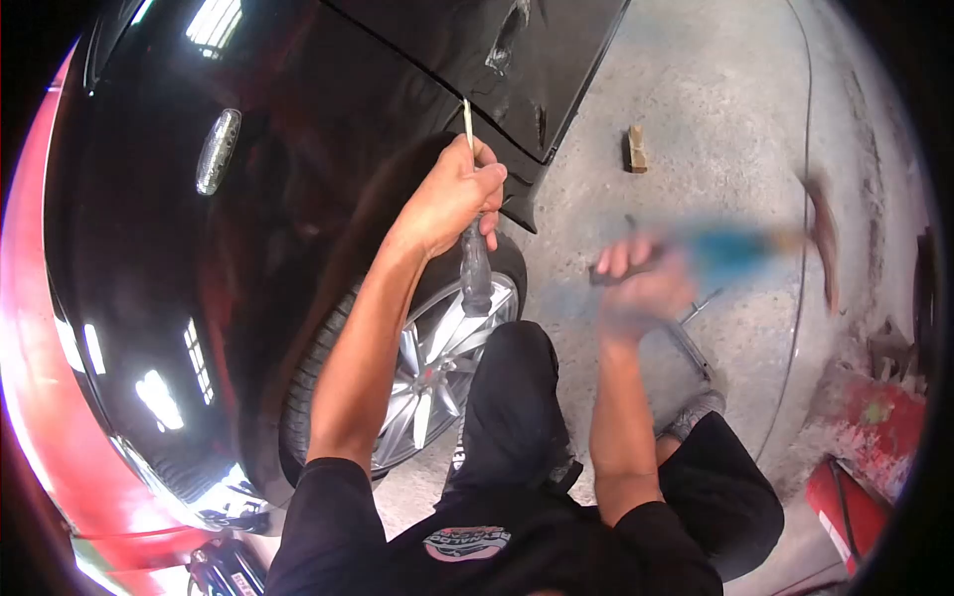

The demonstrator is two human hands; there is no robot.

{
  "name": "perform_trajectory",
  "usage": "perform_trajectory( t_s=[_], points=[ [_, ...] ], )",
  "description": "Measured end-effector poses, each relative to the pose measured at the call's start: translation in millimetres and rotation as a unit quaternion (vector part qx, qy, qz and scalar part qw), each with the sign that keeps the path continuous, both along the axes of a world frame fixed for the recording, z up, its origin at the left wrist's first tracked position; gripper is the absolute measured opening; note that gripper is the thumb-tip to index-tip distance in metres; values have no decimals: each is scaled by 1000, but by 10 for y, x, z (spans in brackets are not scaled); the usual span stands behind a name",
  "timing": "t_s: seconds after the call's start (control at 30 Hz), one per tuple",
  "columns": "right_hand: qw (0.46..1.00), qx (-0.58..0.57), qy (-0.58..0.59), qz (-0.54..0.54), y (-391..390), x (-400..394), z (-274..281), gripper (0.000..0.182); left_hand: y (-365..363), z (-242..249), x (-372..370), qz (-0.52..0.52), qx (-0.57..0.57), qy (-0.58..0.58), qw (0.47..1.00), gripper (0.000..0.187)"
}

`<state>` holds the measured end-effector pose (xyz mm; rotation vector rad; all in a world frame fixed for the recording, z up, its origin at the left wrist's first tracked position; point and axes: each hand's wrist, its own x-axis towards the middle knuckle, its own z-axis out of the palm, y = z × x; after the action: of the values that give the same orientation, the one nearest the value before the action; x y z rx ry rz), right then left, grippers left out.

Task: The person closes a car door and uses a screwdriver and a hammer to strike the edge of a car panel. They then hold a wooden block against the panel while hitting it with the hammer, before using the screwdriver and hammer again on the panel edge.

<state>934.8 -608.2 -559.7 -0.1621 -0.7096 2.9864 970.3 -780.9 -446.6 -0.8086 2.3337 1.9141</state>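
Note:
My left hand [457, 199] is closed around a screwdriver [476, 273] with a dark, worn handle. Its thin pale shaft points up to the panel gap on the black car [328, 119], above the wheel arch. Out to the right, my right hand [646, 288] grips a hammer [823, 248], whose blue handle is smeared by motion. The hammer's head is at the far right of the swing, well apart from the screwdriver. Below my left hand is the car's silver-spoked wheel [422, 382].
The lower door [517, 60] carries scuffs and dents. A small wooden block [636, 149] lies on the concrete floor [715, 99]. A metal bar tool [688, 348] rests behind my right forearm. Red objects [845, 507] stand at lower right, and a red surface [30, 348] borders the left.

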Motion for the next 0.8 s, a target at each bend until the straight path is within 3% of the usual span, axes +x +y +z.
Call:
perform_trajectory(
  t_s=[0.03,0.07,0.13,0.17,0.27,0.33,0.43,0.53,0.57,0.6,0.63,0.7,0.73,0.8],
  points=[
    [1000,-2,-2,0,-222,67,-150,28,20,26,-29,-1,6,-2,1000,19],
    [990,133,25,30,-611,266,-435,30,-9,10,-20,0,6,0,1000,19],
    [945,262,-16,197,-827,407,-413,31,-68,-35,-46,-14,-4,9,1000,19],
    [905,250,-89,334,-802,470,-397,31,-32,-60,-30,-19,-2,4,1000,19],
    [926,224,-16,303,-394,257,-375,40,-9,-39,-26,-7,-8,17,1000,19],
    [941,216,-86,247,-218,182,-198,28,-7,26,-48,3,7,11,1000,19],
    [957,228,-52,173,180,-77,-94,36,2,7,-35,-11,14,0,1000,18],
    [986,114,-82,-90,149,-219,-116,26,-10,9,-6,-7,3,14,1000,18],
    [977,208,-11,-45,-147,-56,-168,37,8,12,-5,-2,-2,7,1000,18],
    [957,282,60,-35,-547,109,-457,36,33,12,-11,2,-6,1,1000,17],
    [945,315,50,69,-769,253,-568,35,52,-9,2,-2,-6,-2,1000,17],
    [930,239,-30,276,-627,183,-399,34,13,-20,-25,-3,-11,9,1000,17],
    [927,215,-22,308,-478,109,-343,34,-36,32,-59,8,-17,23,1000,17],
    [942,207,-6,264,-223,94,-197,35,40,-31,-33,-4,-15,17,1000,18]
  ],
)
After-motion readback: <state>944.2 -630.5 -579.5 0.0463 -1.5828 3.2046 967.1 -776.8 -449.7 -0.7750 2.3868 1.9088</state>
